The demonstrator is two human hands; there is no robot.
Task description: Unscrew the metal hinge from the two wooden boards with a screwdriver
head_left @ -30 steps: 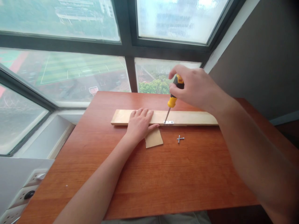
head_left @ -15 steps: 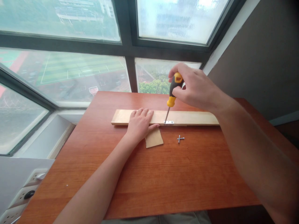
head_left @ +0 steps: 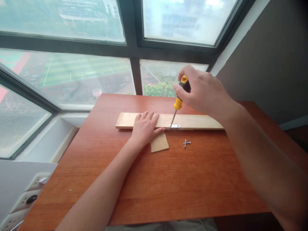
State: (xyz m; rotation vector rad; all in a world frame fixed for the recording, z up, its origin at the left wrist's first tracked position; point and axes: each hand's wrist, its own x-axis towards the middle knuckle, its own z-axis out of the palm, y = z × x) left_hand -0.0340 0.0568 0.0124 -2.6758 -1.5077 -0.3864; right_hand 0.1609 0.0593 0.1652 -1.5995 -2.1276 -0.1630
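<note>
A long pale wooden board (head_left: 197,121) lies across the desk. My left hand (head_left: 144,126) is closed over its left part, fingers reaching to the far edge and thumb along the near edge. My right hand (head_left: 201,89) grips the yellow-and-black handle of a screwdriver (head_left: 178,103), which leans with its tip down at a small metal plate (head_left: 175,126). That plate sits at the board's near edge, and the screwdriver tip meets its left end. Partly under my left hand is a tan square piece (head_left: 159,143), maybe cardboard. Two crossed screws (head_left: 185,143) lie in front of the board.
The reddish-brown desk (head_left: 168,183) stands against large windows with dark frames (head_left: 134,51). Power sockets (head_left: 24,200) line the low wall at the left. On the right rises a grey wall (head_left: 269,70).
My right hand has turned on the screwdriver handle, its thumb now farther left and its fingers shifted. The tip stays at the plate. My left hand and the board remain in place.
</note>
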